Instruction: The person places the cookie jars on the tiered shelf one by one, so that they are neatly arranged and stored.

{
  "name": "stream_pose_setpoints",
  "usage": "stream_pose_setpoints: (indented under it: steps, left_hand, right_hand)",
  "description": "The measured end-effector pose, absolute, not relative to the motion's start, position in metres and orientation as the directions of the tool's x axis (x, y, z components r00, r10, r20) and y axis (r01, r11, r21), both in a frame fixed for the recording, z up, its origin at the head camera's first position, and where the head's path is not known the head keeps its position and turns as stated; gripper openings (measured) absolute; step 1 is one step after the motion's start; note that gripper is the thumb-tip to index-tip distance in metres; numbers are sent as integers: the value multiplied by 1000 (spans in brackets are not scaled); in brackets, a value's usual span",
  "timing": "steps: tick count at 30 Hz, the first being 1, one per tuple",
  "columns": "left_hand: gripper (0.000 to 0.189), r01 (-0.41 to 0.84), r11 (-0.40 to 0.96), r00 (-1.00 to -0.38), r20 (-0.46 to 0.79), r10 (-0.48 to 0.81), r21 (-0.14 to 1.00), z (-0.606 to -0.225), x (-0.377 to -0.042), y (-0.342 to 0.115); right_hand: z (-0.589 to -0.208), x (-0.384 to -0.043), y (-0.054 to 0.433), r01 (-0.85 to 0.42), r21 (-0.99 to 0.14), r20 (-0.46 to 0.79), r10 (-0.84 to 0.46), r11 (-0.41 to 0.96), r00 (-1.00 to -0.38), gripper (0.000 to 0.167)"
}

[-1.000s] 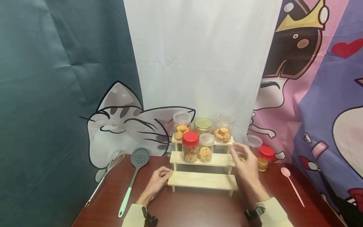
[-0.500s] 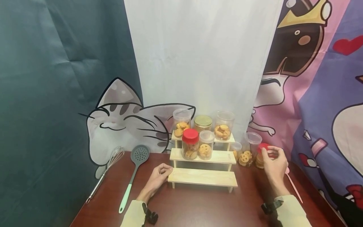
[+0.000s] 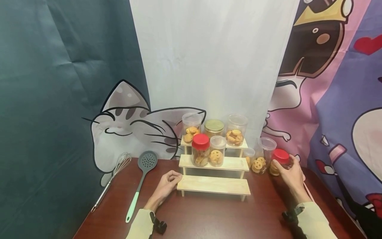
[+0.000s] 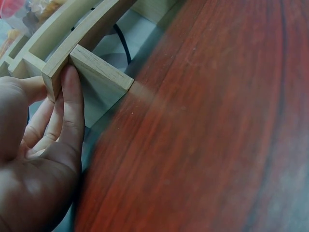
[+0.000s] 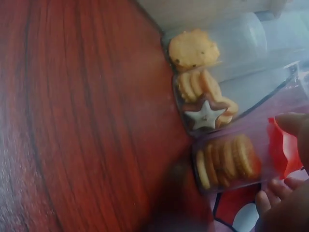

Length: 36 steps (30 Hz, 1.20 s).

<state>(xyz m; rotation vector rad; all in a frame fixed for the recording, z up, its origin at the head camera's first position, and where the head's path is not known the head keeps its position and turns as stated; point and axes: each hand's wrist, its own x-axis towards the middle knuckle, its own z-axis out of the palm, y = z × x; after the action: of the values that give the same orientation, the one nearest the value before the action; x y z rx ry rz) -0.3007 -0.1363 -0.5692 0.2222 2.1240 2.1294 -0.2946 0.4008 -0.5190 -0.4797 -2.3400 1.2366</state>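
At the left end of the lowest tier, my left hand (image 3: 165,187) pinches the edge of a stepped wooden shelf (image 3: 215,184), thumb above and fingers below in the left wrist view. Over on the right, my right hand (image 3: 292,179) has its thumb and fingers around the red lid of a cookie jar (image 5: 227,162), which stands upright on the table with round biscuits inside. Beside it stand a clear jar (image 3: 259,164) of cookies and a smaller clear jar (image 3: 249,153). The shelf's middle tier bears a red-lidded jar (image 3: 200,151) and a clear-lidded jar (image 3: 217,156).
Two clear jars (image 3: 192,127) (image 3: 236,132) and a gold-lidded jar (image 3: 214,127) occupy the top tier. A whisk (image 3: 111,181) and a slotted skimmer (image 3: 143,176) lie left on the brown table (image 3: 209,219). A pink spoon (image 3: 308,192) lies right, partly hidden by my hand.
My right hand has moved right, from beside the shelf's middle tier to the red-lidded jar on the table, and now holds its lid. The left hand stays on the shelf's edge.
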Motion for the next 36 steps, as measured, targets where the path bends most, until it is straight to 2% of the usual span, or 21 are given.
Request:
stream_pose_setpoints:
  steps: [3,8,20,28,36]
  left_hand:
    - [37,15,-5,-981,16,193,1000,-569,-301,-136]
    - [37,16,-1,-982,16,190,1000,-569,-300,-136]
    - [36,14,1,-982,14,188,1000,-569,-300,-136]
    - [36,16,-3,-982,16,187,1000,-569,-301,-136]
    - [37,14,0,-981,14,193,1000,-571,-301,-137]
  right_hand:
    - [-521,-295,403,80,-825,217,445,559,-869,95]
    - [-525,-296,405,51,-812,244,419,581,-875,90]
    - [-527,-294,405,98,-831,261,539,548,-801,84]
    - [-524,-283,409,74,-820,297,532,567,-793,85]
    - [-512,-266,400,27,-772,385,500,635,-776,83]
